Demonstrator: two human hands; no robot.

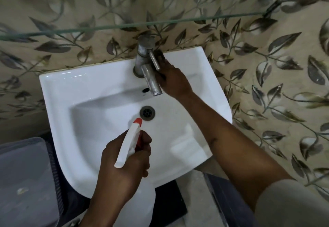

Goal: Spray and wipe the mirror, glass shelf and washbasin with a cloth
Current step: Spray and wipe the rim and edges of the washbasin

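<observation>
Hands number two, both over one white washbasin. The left hand is closed around the neck of one spray bottle, fingers curled at the red trigger below the white head. Ahead of that grip the red nozzle tip points toward the single drain, which lies just beyond it in the bowl. Below the grip, the bottle's pale body hangs in front of the basin's near rim.

The right hand reaches to the back ledge of the basin, pressed against the right side of the one metal tap. Something dark, apparently the cloth, shows at the fingertips beside the tap's lever; whether the fingers pinch it or only press it flat against the tap I cannot tell. Left of this hand the spout slants down over the bowl, and one small overflow hole sits just left of the spout end.

Beyond both hands, one glass shelf runs across the leaf-patterned tiled wall above the tap. Left of the spray grip, one grey basket-like bin stands beside the basin.
</observation>
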